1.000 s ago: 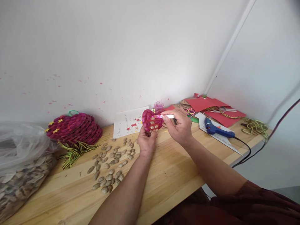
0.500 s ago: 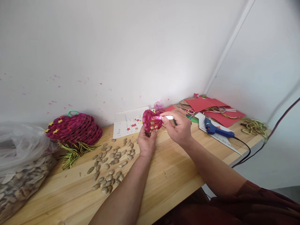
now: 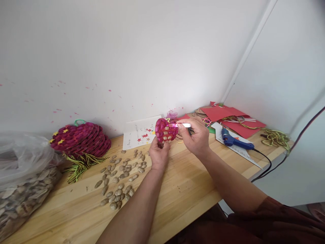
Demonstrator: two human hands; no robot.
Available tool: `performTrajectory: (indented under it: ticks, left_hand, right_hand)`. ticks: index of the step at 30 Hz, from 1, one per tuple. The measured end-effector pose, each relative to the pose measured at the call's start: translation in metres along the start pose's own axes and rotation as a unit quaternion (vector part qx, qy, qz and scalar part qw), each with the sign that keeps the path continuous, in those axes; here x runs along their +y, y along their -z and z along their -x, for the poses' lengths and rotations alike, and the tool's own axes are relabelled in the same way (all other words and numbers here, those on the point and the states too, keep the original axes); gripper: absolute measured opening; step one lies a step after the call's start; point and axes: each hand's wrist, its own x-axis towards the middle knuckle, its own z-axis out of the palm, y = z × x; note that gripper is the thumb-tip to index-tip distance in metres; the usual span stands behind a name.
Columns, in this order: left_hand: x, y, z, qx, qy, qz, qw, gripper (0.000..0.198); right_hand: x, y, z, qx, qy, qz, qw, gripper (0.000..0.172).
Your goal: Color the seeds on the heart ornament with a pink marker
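Observation:
A heart-like craft piece covered in peanut shells is held up by my left hand, whose fingers grip its lower edge. Most of its shells are magenta; a few in the middle are bare tan. Pinched in my right hand is a white-handled paintbrush. Its pink-stained tip meets the face of the piece near the upper right. A cup of pink paint stands behind the piece, by the wall, partly hidden. Loose peanuts lie on the table left of my left forearm.
Finished magenta pieces with stars and green tassels are stacked at the left, beside a plastic bag of peanuts. Star-covered paper lies behind. A blue glue gun with cord, red card and green string are at the right.
My right hand and the brush have shifted slightly right and up across the piece. The piece has turned a little, so more of its bare shells face me.

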Motion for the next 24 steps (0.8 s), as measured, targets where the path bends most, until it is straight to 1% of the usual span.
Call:
performTrajectory:
  ticks: [4,7,11,15,18,24]
  left_hand:
    - [-0.0007,0.0013,-0.0003,-0.003,0.017,-0.014,1.000,0.028]
    - [-0.0016,0.0025,-0.0006,0.003,0.022,-0.023,0.999,0.027]
    - [-0.0021,0.0029,-0.0006,0.002,0.030,-0.022,0.999,0.028]
    - [-0.0030,0.0030,-0.0003,0.006,0.025,-0.033,0.999,0.029]
    - [-0.0037,0.0033,0.0000,0.009,0.020,-0.041,0.999,0.028]
    - [-0.0039,0.0034,0.0002,0.008,0.020,-0.052,0.998,0.025]
  right_hand:
    - [-0.0004,-0.0003,0.0006,-0.016,-0.002,-0.023,1.000,0.009]
    - [-0.0005,-0.0010,0.0020,-0.036,0.004,-0.017,0.999,0.008]
    - [-0.0012,-0.0010,0.0028,-0.046,0.022,-0.007,0.999,0.008]
    - [-0.0014,-0.0012,0.0030,-0.046,0.042,0.000,0.998,0.006]
    - [0.0000,-0.0019,0.0042,-0.061,0.054,0.007,0.997,0.008]
    - [0.0025,-0.0027,0.0064,-0.084,0.039,0.013,0.996,0.013]
